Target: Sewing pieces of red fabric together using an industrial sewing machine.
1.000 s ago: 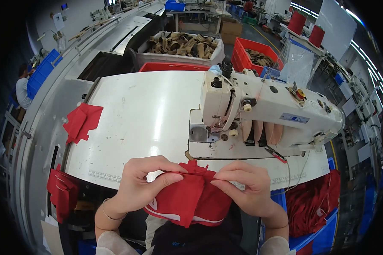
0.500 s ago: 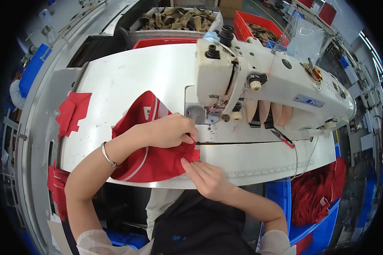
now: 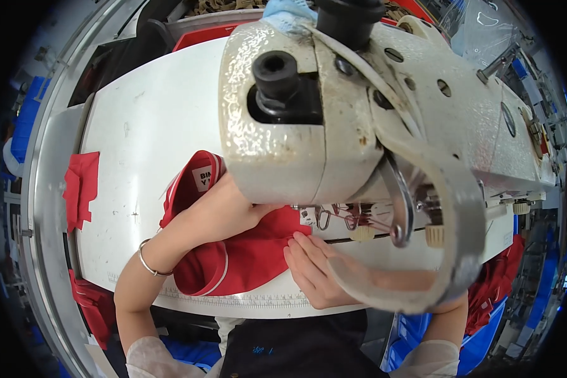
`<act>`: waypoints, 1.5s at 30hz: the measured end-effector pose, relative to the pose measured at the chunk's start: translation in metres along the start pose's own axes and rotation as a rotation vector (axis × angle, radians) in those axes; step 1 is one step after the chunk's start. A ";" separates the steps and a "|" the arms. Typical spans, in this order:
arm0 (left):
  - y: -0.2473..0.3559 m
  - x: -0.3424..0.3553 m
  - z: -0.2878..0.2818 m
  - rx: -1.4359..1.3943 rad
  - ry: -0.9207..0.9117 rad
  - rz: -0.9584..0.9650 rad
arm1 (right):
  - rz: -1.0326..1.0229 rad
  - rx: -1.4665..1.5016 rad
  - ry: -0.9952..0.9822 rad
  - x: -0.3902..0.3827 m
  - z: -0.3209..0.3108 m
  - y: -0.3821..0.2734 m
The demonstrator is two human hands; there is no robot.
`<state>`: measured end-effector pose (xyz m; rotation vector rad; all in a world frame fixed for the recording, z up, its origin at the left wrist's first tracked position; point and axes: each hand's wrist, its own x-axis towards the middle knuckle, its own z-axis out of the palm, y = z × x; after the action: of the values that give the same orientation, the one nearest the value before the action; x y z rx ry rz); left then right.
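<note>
A red cloth piece with white piping and a white label lies folded on the white sewing table, its right edge near the presser area of a sewing machine. My left hand is closed on the upper part of the cloth, its fingertips partly hidden behind the machine head. At the right corner of the cloth, my right hand holds the edge between fingers pressed together. A curved guard on the machine covers part of my right wrist. The needle itself is hidden from view.
Another red cloth piece rests at the table's left edge, and more red cloth hangs below it. To the right, red pieces fill a blue bin. A red crate stands behind the table.
My head has come closer to the machine, which now looms large. Both hands have brought the red cloth's right edge up toward the presser area.
</note>
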<state>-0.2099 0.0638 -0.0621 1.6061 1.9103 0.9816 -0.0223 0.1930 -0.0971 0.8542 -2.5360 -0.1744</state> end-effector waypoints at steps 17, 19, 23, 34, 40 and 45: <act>-0.014 0.038 0.003 0.040 0.171 0.000 | 0.159 -0.033 -0.379 -0.019 0.015 0.000; -0.012 0.043 0.003 0.067 0.165 0.015 | 0.165 -0.039 -0.375 -0.024 0.014 0.002; 0.007 0.040 -0.004 0.170 0.177 0.010 | 0.109 -0.058 -0.320 -0.016 0.014 0.003; 0.037 -0.035 0.021 0.525 0.071 0.161 | 0.213 0.021 -0.131 -0.009 0.004 0.009; 0.002 -0.050 0.045 0.511 0.109 0.327 | 0.448 0.336 0.056 -0.017 0.013 0.005; -0.014 -0.038 0.036 0.411 0.109 0.310 | 0.525 0.390 -0.111 -0.014 0.009 0.019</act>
<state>-0.1843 0.0343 -0.0999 2.1750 2.0766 0.8420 -0.0267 0.2166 -0.1059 0.2800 -2.8455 0.4615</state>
